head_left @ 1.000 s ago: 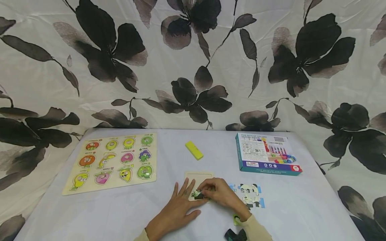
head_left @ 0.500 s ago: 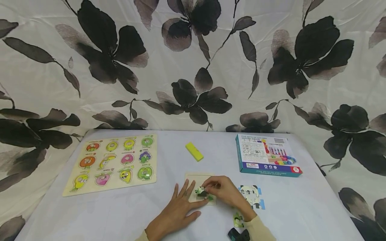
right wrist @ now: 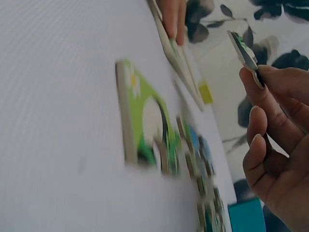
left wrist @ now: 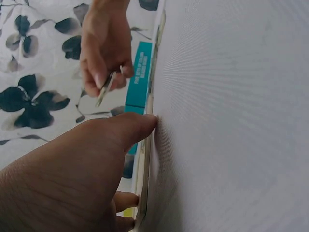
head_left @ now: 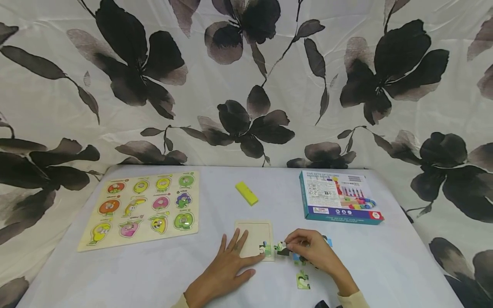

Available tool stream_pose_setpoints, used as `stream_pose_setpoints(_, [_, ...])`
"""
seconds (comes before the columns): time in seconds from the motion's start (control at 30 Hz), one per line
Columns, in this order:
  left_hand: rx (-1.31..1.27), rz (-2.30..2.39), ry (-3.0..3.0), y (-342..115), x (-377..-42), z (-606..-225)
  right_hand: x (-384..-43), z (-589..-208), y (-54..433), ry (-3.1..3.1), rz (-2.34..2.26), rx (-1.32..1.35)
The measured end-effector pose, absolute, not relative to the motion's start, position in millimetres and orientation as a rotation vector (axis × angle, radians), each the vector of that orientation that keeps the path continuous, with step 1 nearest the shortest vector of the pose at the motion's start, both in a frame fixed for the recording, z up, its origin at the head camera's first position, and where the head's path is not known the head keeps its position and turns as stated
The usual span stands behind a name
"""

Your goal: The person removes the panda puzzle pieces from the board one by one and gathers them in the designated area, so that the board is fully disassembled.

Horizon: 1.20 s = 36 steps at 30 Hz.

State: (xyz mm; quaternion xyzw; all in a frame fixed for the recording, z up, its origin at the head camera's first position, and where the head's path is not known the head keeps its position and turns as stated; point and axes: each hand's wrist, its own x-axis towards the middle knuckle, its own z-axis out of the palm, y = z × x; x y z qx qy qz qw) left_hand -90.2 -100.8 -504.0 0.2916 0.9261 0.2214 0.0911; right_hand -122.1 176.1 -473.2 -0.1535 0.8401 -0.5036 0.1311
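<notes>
My left hand (head_left: 228, 266) lies spread with straight fingers on the left and lower part of a small cream puzzle board (head_left: 254, 229). A green-and-black jigsaw piece (head_left: 265, 247) sits in the board's lower right corner, by the index fingertip. Just right of the board, my right hand (head_left: 316, 252) pinches another jigsaw piece (head_left: 283, 249) between thumb and fingers. In the right wrist view this held piece (right wrist: 245, 54) is raised off the table and tilted. Below the right hand lies a green panda piece (head_left: 303, 281). More pieces (head_left: 327, 240) are partly hidden under that hand.
A fruit puzzle board (head_left: 140, 235) lies at the left. A yellow block (head_left: 246, 193) rests behind the small board, and a teal-edged box (head_left: 340, 199) stands at the back right. Part of a black object (head_left: 321, 304) shows at the bottom edge.
The right hand has lifted the jigsaw piece off the board and carried it right, uncovering the corner piece. The left hand stays in place. The black object has shifted right and down.
</notes>
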Motion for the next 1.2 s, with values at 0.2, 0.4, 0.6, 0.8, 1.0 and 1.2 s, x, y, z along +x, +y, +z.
stream_pose_setpoints(0.2, [0.845,0.689,2.745,-101,-89,-504,-112,-473,205,2.442,-1.429,-0.317])
stream_pose_setpoints(0.4, [0.847,0.722,2.751,-102,-89,-506,-102,-474,230,2.442,-1.403,-0.231])
stream_pose_setpoints(0.6, [0.849,0.722,2.753,-101,-90,-508,-92,-475,244,2.405,-1.349,-0.210])
stream_pose_setpoints(0.8, [0.864,0.716,2.764,-101,-89,-509,-84,-478,251,2.382,-1.289,-0.212])
stream_pose_setpoints(1.0, [0.870,0.710,2.769,-101,-89,-509,-81,-483,256,2.360,-1.281,-0.217])
stream_pose_setpoints(1.2, [0.873,0.706,2.769,-100,-89,-507,-80,-485,256,2.391,-1.262,-0.237])
